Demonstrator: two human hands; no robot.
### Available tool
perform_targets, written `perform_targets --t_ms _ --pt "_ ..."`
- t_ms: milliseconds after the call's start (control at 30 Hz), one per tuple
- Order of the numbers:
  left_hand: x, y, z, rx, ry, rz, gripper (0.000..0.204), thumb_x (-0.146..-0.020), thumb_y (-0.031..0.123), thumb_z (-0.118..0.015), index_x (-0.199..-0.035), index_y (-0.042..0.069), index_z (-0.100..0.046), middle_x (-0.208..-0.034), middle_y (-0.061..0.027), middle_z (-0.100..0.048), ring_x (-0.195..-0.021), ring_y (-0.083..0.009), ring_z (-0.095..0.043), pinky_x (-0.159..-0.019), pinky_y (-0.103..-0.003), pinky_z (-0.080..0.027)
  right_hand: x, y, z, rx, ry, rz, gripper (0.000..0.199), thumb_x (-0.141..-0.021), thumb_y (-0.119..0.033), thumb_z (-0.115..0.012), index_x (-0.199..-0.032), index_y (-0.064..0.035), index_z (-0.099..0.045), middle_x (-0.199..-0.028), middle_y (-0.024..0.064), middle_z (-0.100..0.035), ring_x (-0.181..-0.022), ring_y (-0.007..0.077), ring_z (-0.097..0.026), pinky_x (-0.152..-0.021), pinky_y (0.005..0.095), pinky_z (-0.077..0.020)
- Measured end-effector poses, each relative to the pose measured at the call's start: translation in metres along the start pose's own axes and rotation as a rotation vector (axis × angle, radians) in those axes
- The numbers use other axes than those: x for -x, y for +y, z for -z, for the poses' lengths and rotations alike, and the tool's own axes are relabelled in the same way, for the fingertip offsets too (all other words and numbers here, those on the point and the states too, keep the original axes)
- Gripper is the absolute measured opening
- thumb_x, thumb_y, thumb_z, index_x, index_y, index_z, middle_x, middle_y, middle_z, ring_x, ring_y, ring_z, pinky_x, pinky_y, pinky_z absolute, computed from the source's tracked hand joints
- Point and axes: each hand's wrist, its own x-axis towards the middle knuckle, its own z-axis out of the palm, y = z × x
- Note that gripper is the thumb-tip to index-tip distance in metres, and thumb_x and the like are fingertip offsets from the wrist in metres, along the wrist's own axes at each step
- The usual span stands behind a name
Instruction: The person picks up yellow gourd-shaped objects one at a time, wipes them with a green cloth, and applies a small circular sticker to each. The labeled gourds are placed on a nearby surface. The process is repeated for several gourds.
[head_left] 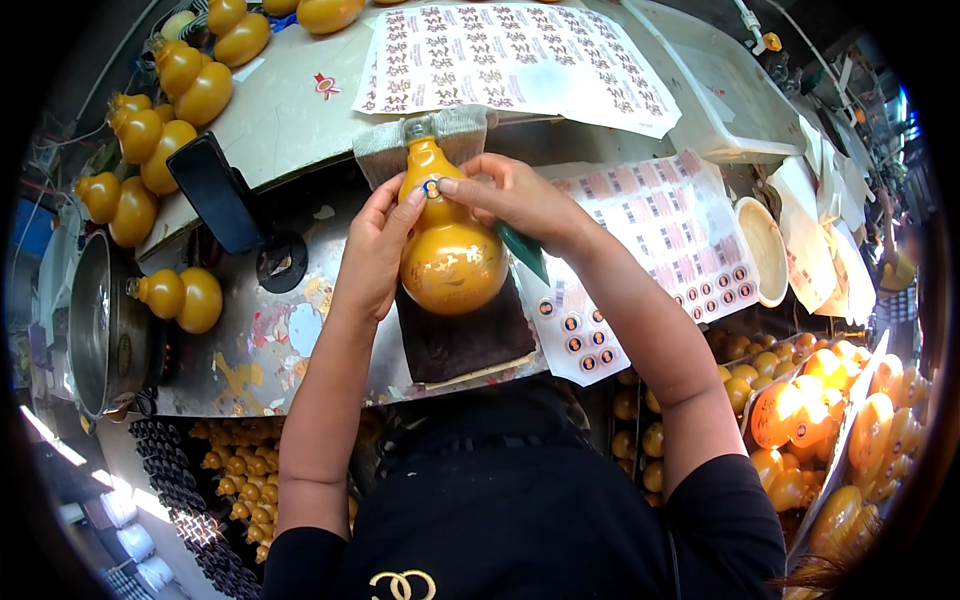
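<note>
A glossy amber gourd-shaped bottle (pixel 455 265) lies in front of me, its neck pointing away and resting on a folded grey cloth (pixel 375 150). Beneath its wide end is a dark brown pad (pixel 462 345). My left hand (pixel 378 240) closes around the bottle's left side at the narrower bulb. From the right, my right hand (pixel 515 200) grips the same bulb. Both thumbs press at a small round blue-rimmed sticker (pixel 431 188) there. A flat green pointed piece (pixel 524 254) sticks out under my right hand; whether I hold it cannot be told.
Sticker sheets (pixel 660 225) lie to the right, with a printed sheet (pixel 510 65) at the back. On the left stand a phone (pixel 215 190) on a stand, a metal pan (pixel 103 325) and several gourd bottles (pixel 185 298). Crates of bottles (pixel 800 400) flank me below the table.
</note>
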Motion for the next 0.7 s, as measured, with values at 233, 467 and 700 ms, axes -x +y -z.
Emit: perform_targets --t_ms 233,467,700 --pt "-0.0009 -0.0013 -0.0023 -0.014 0.013 -0.011 0.045 -0.095 0.020 -0.058 -0.131 -0.002 -0.044 -0.119 -0.0089 -0.057 -0.107 -0.0133 -0.056 -0.092 -0.026 -0.046 -0.0015 0.0016 -0.0022 0.052 0.038 -0.006 0.060 -0.082 -0.049 -0.069 -0.107 0.0034 -0.055 -0.074 0.0005 -0.055 -0.068 0.0051 -0.049 -0.061 0.0193 -0.0396" --pt "-0.0031 0.0002 0.0001 0.022 -0.025 0.015 0.044 -0.094 0.020 -0.059 -0.130 -0.002 -0.045 -0.117 -0.0083 -0.058 -0.106 -0.0125 -0.057 -0.090 -0.025 -0.047 -0.0035 0.0030 -0.0002 0.050 0.021 -0.028 0.059 -0.083 -0.051 -0.067 -0.106 0.0018 -0.055 -0.079 0.0028 -0.058 -0.071 0.0064 -0.052 -0.064 0.0184 -0.0421" --pt "-0.0022 -0.0020 -0.0039 0.003 0.009 -0.024 0.042 -0.094 0.019 -0.058 -0.128 -0.002 -0.046 -0.116 -0.0086 -0.058 -0.104 -0.0128 -0.058 -0.090 -0.025 -0.047 -0.0048 0.0061 -0.0014 0.154 0.035 -0.002 0.059 -0.084 -0.052 -0.065 -0.105 0.0030 -0.056 -0.077 0.0016 -0.055 -0.069 0.0058 -0.049 -0.062 0.0189 -0.0404"
